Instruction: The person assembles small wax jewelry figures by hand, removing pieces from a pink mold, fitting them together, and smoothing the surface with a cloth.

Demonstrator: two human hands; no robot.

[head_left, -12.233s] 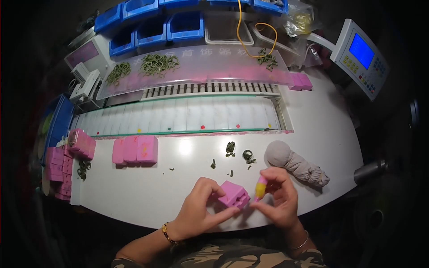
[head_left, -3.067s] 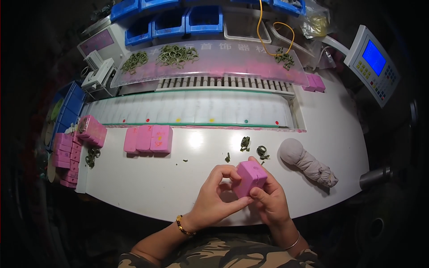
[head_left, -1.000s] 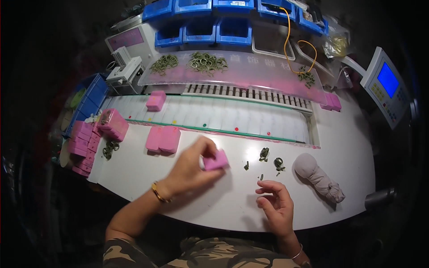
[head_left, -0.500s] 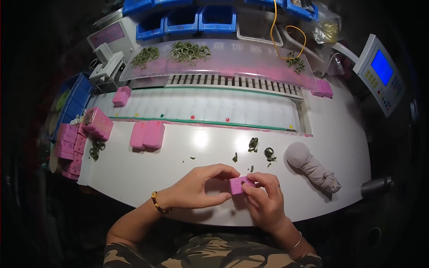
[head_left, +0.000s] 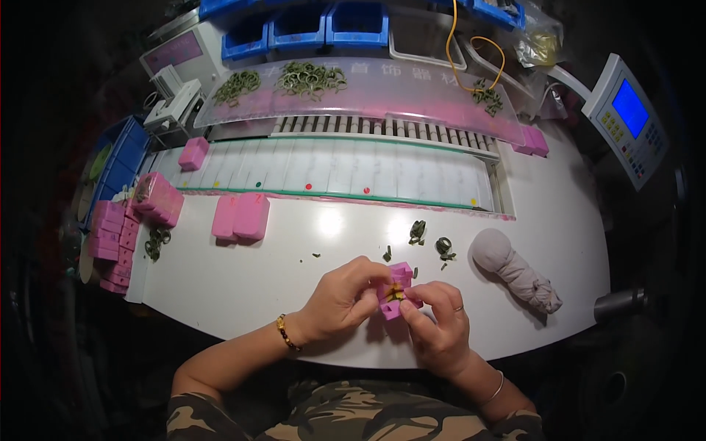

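Over white table (head_left: 243, 294), hands (head_left: 334, 301) (head_left: 441, 331) pinching pink block (head_left: 398, 279); pale lettering (head_left: 360, 68) across translucent panel (head_left: 323, 114)

The opened mould (head_left: 401, 270) is showing pink, with yellow and dark green colouring its inside. The person's clothing (head_left: 353, 411) is displaying a camouflage pattern of brown, tan and black. A bracelet (head_left: 284, 333) is mixing gold with black, while a bangle (head_left: 499, 388) is gleaming silver. The white belt (head_left: 331, 167) is showing red, yellow and green dots and green edges. A cloth bundle (head_left: 507, 266) is looking grey, and a screen (head_left: 631, 109) is glowing blue.
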